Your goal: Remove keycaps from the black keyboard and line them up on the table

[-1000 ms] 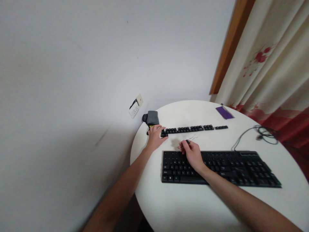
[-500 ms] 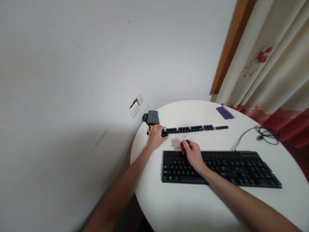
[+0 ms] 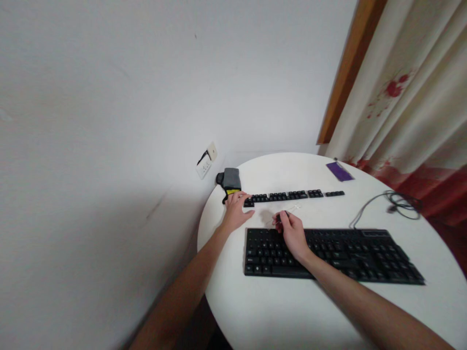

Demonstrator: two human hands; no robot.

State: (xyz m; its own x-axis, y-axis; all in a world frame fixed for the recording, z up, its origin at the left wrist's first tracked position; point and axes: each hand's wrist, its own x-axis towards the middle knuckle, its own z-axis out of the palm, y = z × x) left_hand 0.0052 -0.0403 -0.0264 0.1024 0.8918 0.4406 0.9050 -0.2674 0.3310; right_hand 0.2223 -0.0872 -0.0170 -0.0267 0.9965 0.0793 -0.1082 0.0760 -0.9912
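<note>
A black keyboard (image 3: 339, 255) lies on the round white table (image 3: 292, 311). Behind it runs a row of loose black keycaps (image 3: 288, 196). My left hand (image 3: 236, 210) rests on the table with fingers spread, its fingertips touching the left end of that row. My right hand (image 3: 292, 231) is closed in a pinch over the keyboard's top left edge, holding a small dark thing with a thin wire, too small to name.
A grey and black pouch (image 3: 230, 179) with a yellow patch sits at the table's far left edge by the wall. A purple card (image 3: 339, 171) lies at the back. The coiled keyboard cable (image 3: 396, 203) is at the right. A wall socket (image 3: 204, 163) and curtain (image 3: 412, 97) stand behind.
Both hands stay almost where they were. The right hand's pinch has shifted slightly nearer the keyboard's top edge.
</note>
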